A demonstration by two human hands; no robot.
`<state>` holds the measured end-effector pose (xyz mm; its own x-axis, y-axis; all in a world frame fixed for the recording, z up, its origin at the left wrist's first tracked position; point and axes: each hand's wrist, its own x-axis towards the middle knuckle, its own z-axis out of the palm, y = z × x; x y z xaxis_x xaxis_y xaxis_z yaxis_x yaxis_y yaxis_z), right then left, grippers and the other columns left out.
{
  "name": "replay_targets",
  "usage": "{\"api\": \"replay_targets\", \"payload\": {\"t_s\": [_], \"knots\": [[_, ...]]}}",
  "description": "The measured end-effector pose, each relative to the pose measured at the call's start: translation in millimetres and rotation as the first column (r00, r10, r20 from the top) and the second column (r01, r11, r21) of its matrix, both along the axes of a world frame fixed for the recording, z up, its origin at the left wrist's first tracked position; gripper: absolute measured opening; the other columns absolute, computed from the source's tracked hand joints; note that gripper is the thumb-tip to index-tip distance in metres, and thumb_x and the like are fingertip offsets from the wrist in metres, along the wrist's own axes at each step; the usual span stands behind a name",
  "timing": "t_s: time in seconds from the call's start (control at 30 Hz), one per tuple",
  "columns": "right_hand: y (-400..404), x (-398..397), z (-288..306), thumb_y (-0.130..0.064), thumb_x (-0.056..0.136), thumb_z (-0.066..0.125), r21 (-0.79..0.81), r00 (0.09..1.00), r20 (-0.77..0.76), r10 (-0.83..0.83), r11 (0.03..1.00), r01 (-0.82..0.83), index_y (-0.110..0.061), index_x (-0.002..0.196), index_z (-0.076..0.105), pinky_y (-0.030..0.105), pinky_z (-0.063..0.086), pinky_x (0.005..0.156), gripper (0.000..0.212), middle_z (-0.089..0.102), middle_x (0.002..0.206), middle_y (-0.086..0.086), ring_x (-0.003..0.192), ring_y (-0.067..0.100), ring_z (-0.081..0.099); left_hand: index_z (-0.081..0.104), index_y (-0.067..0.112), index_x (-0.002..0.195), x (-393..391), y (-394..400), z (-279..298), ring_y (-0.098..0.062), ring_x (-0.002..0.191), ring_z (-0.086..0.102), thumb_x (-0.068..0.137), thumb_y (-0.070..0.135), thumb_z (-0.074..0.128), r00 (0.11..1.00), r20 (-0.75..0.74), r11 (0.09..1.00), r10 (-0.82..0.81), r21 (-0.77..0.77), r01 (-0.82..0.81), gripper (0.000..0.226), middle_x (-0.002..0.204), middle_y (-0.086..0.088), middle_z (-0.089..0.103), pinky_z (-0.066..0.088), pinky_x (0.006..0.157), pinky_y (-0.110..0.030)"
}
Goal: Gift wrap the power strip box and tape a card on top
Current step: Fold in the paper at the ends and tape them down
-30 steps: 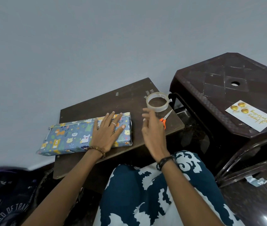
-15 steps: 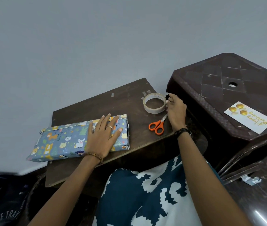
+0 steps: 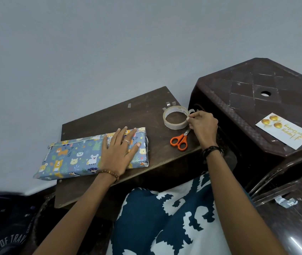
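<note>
Blue paper with small cartoon animals covers the power strip box (image 3: 76,159), which lies flat at the left edge of the dark wooden board (image 3: 146,111) and sticks out a little over this edge. On the right end of the box rests the left hand (image 3: 118,153), palm down, with the fingers spread open and flat; it grips nothing, it only presses on the paper. Near the far right corner of the board lies the roll of clear tape (image 3: 175,117). The right hand (image 3: 204,127) is at the right side of the roll, and its fingertips are pinched together on the loose end of the tape. Orange scissors (image 3: 180,140) lie shut near the right edge, just beside this hand. Well apart from the box, the birthday card (image 3: 284,130) lies on the brown plastic stool (image 3: 257,85), close to the stool's near edge.
</note>
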<state>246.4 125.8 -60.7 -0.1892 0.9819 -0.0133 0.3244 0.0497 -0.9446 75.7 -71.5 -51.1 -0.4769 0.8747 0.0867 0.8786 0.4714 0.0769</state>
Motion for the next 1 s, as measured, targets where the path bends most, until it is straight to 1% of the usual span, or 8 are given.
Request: {"api": "replay_targets", "payload": {"t_s": [0.13,0.27,0.33,0.43,0.5,0.63,0.8,1.0], "knots": [[-7.9,6.0,6.1,-0.011,0.085,0.056,0.051,0.996,0.089,0.032,0.998,-0.036,-0.01,0.096,0.072,0.042,0.055,0.085,0.02,0.069,0.087,0.004,0.087,0.022,0.067,0.011,0.041,0.144,-0.6,0.0,-0.4,-0.012,0.145,0.009,0.076,0.066,-0.003,1.0,0.005,1.0,0.001,-0.002,-0.001,0.074,0.155,0.008,0.016,0.003,0.116,-0.044],[-32.2,11.7,17.0,-0.013,0.087,0.052,0.103,0.985,0.168,0.026,0.994,-0.044,-0.01,0.102,0.067,0.026,0.05,0.062,0.022,0.066,0.083,0.004,0.07,0.013,0.06,0.009,0.042,0.144,-0.9,0.0,-0.6,-0.011,0.145,0.008,0.076,0.066,-0.005,1.0,-0.007,1.0,0.003,-0.015,-0.003,0.074,0.156,0.008,0.015,0.003,0.116,-0.044],[-44.7,6.2,15.9,-0.014,0.084,0.054,0.069,0.986,0.139,0.093,0.992,-0.104,-0.018,0.108,0.063,0.029,0.051,0.064,0.026,0.069,0.089,0.005,0.078,0.017,0.063,0.011,0.041,0.144,-0.5,-0.1,-0.8,-0.011,0.144,0.009,0.076,0.066,-0.003,1.0,-0.006,1.0,0.002,-0.006,-0.002,0.074,0.155,0.008,0.016,0.004,0.116,-0.044],[-62.5,-10.4,12.2,-0.016,0.075,0.068,-0.09,0.954,-0.016,0.299,0.95,-0.299,-0.027,0.1,0.062,0.038,0.056,0.073,0.028,0.07,0.077,-0.005,0.084,0.018,0.067,0.015,0.04,0.144,0.3,-0.1,-0.7,-0.012,0.144,0.012,0.077,0.065,-0.001,1.0,0.001,1.0,0.006,0.02,-0.006,0.074,0.155,0.007,0.019,0.005,0.116,-0.045],[-70.2,-19.5,11.6,-0.017,0.071,0.074,-0.12,0.933,-0.08,0.352,0.925,-0.359,-0.027,0.095,0.061,0.035,0.053,0.078,0.029,0.071,0.074,-0.007,0.084,0.014,0.066,0.014,0.041,0.144,0.8,-0.4,-0.2,-0.011,0.144,0.011,0.077,0.065,-0.002,1.0,-0.008,1.0,0.008,0.009,-0.008,0.074,0.155,0.008,0.018,0.005,0.116,-0.044],[-73.1,-29.3,13.6,-0.009,0.073,0.074,-0.166,0.917,-0.155,0.368,0.905,-0.391,-0.016,0.1,0.056,0.027,0.054,0.075,0.032,0.067,0.07,-0.002,0.077,0.013,0.065,0.011,0.042,0.144,1.1,-1.0,0.6,-0.01,0.144,0.009,0.076,0.065,-0.004,1.0,-0.011,1.0,0.008,-0.002,-0.008,0.074,0.155,0.009,0.016,0.003,0.117,-0.043],[-71.7,-36.7,17.1,-0.001,0.074,0.073,-0.207,0.91,-0.197,0.365,0.892,-0.402,-0.012,0.098,0.051,0.017,0.056,0.058,0.034,0.065,0.071,0.008,0.068,0.013,0.064,0.013,0.041,0.144,1.0,-0.8,0.1,-0.012,0.144,0.01,0.077,0.065,-0.002,1.0,0.009,1.0,0.001,0.016,-0.001,0.073,0.155,0.008,0.018,0.004,0.116,-0.044],[-69.6,-43.7,14.1,-0.001,0.073,0.073,-0.257,0.913,-0.158,0.375,0.878,-0.405,-0.013,0.098,0.049,0.025,0.059,0.065,0.036,0.068,0.092,0.019,0.07,0.015,0.065,0.013,0.041,0.144,2.0,-0.6,0.1,-0.011,0.144,0.01,0.076,0.065,-0.003,1.0,-0.007,1.0,0.006,0.009,-0.006,0.073,0.155,0.008,0.017,0.005,0.116,-0.044]]}}
